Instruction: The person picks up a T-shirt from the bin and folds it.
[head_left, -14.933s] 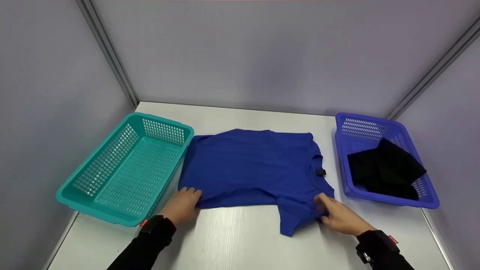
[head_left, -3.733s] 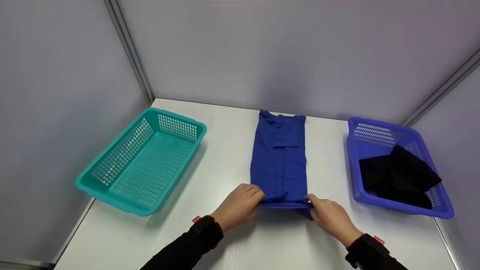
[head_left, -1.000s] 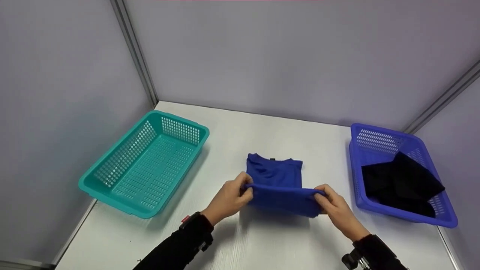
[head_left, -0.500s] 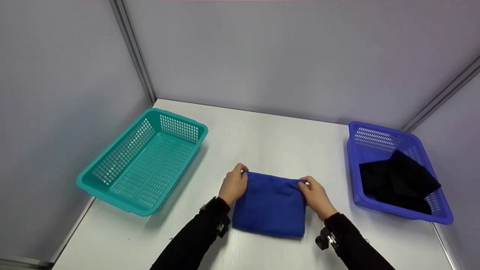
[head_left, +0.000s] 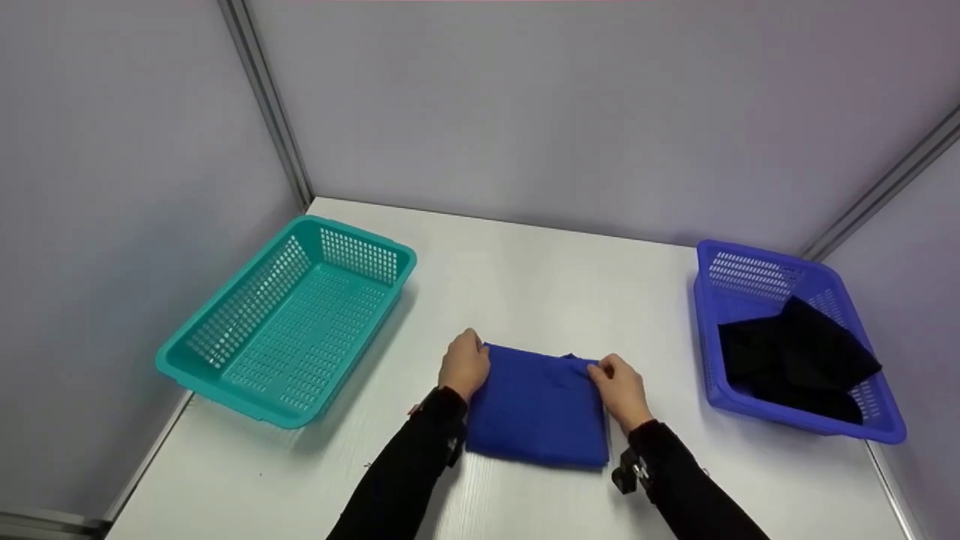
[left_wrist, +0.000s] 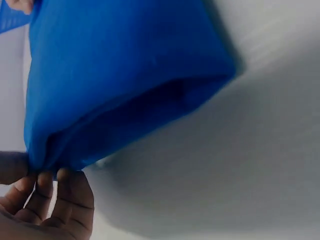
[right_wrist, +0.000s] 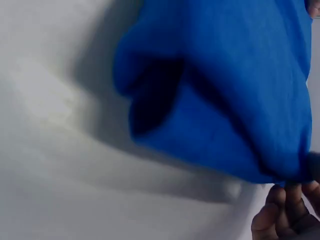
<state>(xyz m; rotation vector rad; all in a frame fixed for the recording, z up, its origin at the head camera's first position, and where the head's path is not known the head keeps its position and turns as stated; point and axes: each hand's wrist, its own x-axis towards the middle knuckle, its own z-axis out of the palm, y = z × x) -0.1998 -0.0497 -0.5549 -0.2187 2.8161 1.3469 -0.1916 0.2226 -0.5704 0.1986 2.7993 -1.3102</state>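
Note:
A blue T-shirt (head_left: 536,409), folded into a compact rectangle, lies on the white table in the head view. My left hand (head_left: 463,366) pinches its far left corner between thumb and fingers. At the far right corner, my right hand (head_left: 621,386) pinches the cloth the same way. In the left wrist view the folded layers of the T-shirt (left_wrist: 125,65) part along the side, with the left fingertips (left_wrist: 70,182) at the corner. The right wrist view shows the opposite side of the T-shirt (right_wrist: 225,100), its layers gaping, and the right fingertips (right_wrist: 280,195) under the corner.
A teal basket (head_left: 352,352) with nothing in it stands at the left of the table (head_left: 540,277). At the right, a blue-violet basket (head_left: 705,337) holds black cloth (head_left: 799,364). Grey panels (head_left: 525,112) enclose the back and sides.
Over the last seconds the T-shirt went from spread out to a narrow strip, then was folded over into a small rectangle. Since half a second ago the hands have barely moved, still pinching the far corners.

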